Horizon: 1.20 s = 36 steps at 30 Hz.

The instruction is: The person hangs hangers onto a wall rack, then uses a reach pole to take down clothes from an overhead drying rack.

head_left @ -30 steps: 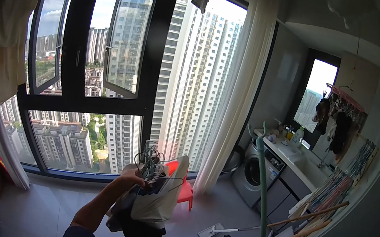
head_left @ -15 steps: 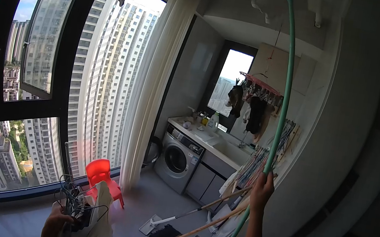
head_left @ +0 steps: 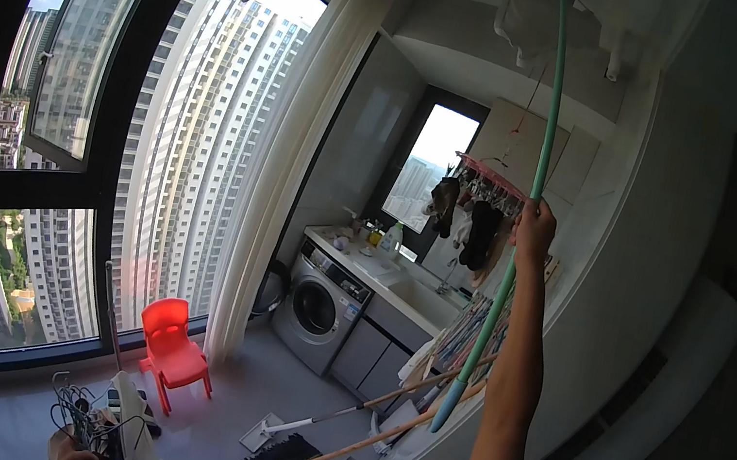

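My right hand [head_left: 535, 230] is raised and wrapped round a long green pole [head_left: 553, 105]. The pole stands nearly upright, its lower end hanging free below the hand. Its top reaches the ceiling beside a pale hanging garment [head_left: 527, 29]; whether the two touch I cannot tell. Low at the left, my left hand [head_left: 74, 456] is closed round a bunch of wire clothes hangers [head_left: 85, 412]. A cream cloth [head_left: 143, 437] hangs beside the hangers, and its far end is cut off by the frame.
A red chair [head_left: 170, 348] stands by the tall window. A flat mop [head_left: 262, 430] and a dark string mop [head_left: 281, 459] lean out across the floor. Behind are a washing machine [head_left: 314, 304], a sink [head_left: 420, 298] and a pink clip hanger [head_left: 492, 175] with socks.
My right hand has risen with the green pole, and the pole's lower end is higher. My left hand with the hangers has dropped lower and left. The view has shifted slightly.
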### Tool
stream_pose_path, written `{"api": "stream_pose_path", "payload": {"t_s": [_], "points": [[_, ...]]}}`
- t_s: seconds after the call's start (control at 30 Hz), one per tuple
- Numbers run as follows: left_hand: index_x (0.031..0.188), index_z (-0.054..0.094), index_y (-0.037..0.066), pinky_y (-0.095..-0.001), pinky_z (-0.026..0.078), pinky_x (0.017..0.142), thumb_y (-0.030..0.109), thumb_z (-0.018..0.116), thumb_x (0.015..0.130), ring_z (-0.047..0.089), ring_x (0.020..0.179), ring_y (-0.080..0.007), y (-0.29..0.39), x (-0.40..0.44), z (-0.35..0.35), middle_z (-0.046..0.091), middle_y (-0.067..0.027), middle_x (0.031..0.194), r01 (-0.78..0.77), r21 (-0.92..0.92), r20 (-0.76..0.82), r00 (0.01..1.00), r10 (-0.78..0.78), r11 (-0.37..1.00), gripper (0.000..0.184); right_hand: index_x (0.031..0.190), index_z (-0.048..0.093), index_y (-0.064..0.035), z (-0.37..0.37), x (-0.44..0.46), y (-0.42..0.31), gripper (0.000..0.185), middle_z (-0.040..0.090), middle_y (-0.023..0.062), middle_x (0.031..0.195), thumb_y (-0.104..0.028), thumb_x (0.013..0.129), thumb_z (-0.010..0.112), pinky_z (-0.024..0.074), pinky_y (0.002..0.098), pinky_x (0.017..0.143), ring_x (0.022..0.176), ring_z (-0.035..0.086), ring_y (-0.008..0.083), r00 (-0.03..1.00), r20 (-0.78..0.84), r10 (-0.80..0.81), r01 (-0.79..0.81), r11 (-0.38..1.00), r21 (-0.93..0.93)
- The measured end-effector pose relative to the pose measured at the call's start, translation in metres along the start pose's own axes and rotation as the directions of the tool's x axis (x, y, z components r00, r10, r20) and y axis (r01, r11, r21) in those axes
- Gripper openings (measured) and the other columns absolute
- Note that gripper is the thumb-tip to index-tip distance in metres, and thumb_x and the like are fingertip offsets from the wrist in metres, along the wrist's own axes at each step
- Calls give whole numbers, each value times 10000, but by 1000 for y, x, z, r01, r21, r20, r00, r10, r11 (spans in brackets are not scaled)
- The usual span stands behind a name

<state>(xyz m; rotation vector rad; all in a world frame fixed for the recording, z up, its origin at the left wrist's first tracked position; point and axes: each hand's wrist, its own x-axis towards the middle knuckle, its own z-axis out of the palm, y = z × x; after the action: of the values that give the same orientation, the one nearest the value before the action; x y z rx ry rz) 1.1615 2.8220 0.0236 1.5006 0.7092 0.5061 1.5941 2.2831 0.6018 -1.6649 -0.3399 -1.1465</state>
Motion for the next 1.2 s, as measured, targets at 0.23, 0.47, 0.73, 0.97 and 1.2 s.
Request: {"api": "stream_pose_path", "payload": {"t_s": [0.23,0.47,0.73,0.97,1.2], "points": [[1004,611,37,-254,437,517,60,702,649,570,639,-127,69,-39,-12,618,-33,801,254,251,-97,967,-237,934,367,989,614,-16,6,23,2,217,529,62,607,-188,943,489,426,317,355,435,522,156,998,-45,-44,37,990,-139],[1027,606,44,-259,430,502,67,705,651,563,624,-128,30,-31,-23,610,-32,785,224,81,-54,974,-220,971,390,873,535,-31,8,29,-10,179,423,1,581,-156,971,453,313,261,341,414,403,76,999,-44,-14,10,997,-76],[1072,591,56,-258,425,480,72,707,665,554,597,-130,-2,-32,-26,598,-25,768,178,-73,-72,980,-183,981,424,877,536,-23,12,33,-23,184,449,11,589,-162,973,464,336,258,345,424,417,81,1000,-17,14,-14,1000,-7],[1223,549,61,-241,452,494,36,695,710,565,607,-124,-3,-37,-18,621,-32,852,216,-281,18,975,-220,935,533,873,538,-25,16,36,-30,169,451,7,608,-152,970,483,327,249,342,430,421,79,999,35,41,-43,996,75],[1218,561,62,-239,450,498,32,684,734,560,601,-120,-13,-39,-13,637,-30,871,166,-252,-32,983,-179,954,500,866,530,-36,20,45,-43,170,447,9,616,-161,970,486,323,238,343,438,420,77,993,118,30,-53,979,196]]}}
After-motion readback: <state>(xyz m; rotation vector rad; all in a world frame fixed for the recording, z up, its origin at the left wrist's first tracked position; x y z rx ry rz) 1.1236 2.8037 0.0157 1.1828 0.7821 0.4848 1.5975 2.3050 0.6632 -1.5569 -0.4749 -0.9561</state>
